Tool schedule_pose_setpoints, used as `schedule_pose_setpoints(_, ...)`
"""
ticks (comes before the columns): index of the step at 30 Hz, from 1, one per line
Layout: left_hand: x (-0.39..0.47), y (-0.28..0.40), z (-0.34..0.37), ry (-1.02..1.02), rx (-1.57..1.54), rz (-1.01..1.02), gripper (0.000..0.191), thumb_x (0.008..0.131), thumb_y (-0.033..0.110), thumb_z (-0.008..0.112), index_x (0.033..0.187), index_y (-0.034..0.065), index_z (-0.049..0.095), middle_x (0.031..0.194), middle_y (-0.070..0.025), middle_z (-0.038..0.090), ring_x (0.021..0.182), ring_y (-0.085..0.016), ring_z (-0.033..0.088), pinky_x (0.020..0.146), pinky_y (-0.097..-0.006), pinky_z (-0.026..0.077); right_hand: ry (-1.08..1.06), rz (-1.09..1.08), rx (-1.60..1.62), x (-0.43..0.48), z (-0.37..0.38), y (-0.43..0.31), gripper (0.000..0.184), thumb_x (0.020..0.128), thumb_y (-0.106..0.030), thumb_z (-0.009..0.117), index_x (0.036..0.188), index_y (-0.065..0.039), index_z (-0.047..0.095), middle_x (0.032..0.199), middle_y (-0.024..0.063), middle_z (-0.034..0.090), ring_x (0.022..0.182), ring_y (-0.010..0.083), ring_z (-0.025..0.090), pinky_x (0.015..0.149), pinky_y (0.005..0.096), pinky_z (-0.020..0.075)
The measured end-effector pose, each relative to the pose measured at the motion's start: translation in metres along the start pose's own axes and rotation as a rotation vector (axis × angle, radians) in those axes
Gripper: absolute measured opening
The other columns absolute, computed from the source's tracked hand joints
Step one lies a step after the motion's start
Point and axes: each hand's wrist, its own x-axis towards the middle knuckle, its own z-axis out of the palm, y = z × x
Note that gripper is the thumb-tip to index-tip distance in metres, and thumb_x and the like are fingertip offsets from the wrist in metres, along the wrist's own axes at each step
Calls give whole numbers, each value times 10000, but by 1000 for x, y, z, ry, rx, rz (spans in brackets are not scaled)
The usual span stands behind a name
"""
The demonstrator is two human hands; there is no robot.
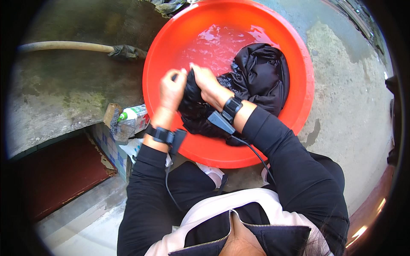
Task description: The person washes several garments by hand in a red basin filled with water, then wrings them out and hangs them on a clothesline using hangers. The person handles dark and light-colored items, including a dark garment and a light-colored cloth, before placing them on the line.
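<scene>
A large red plastic basin (228,156) with water in it stands before me. Wet black cloth (261,75) lies bunched in its right and lower part. My left hand (173,88) is closed on a raised part of the cloth at the basin's left side. Close beside it, my right hand (209,84) grips the same raised part, its thumb pointing up. Both hands are above the water. Each wrist wears a black strap with a small device and a cable.
A concrete slab (64,86) with a wooden pole (67,45) lies at left. Beside the basin are a plastic bottle (138,116) with a green cap and a scrub brush or sponge (112,112). Concrete floor (346,96) extends at right.
</scene>
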Motion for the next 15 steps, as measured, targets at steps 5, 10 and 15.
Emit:
schedule_pose_setpoints(5, 79, -25, -45, -86, -242, -107, 921, 873, 591, 674, 1508, 21, 326, 1364, -221, 547, 1290, -305, 502, 1056, -399, 404, 170, -643, -212, 64, -35, -83, 459, 957, -439, 590, 1017, 8, 670, 931, 113, 676, 848, 204, 621, 767, 390, 494)
schedule_pose_setpoints(10, 57, -98, -15, -196, 300, -402, 917, 861, 544, 666, 1507, -3, 314, 1519, -292, 363, 1402, -422, 378, 1138, -475, 332, 476, -740, -959, 100, -152, -107, 490, 887, -326, 626, 1273, -27, 576, 1245, 252, 603, 1183, 394, 574, 1018, 462, 446)
schedule_pose_setpoints(15, 72, -143, 29, -106, 609, -442, 998, 838, 616, 644, 1541, 28, 249, 1588, -198, 292, 1487, -342, 240, 1183, -503, 222, 367, -746, -987, 62, -188, -82, 326, 914, -190, 580, 1195, -26, 605, 1158, 210, 636, 1014, 323, 658, 922, 405, 505)
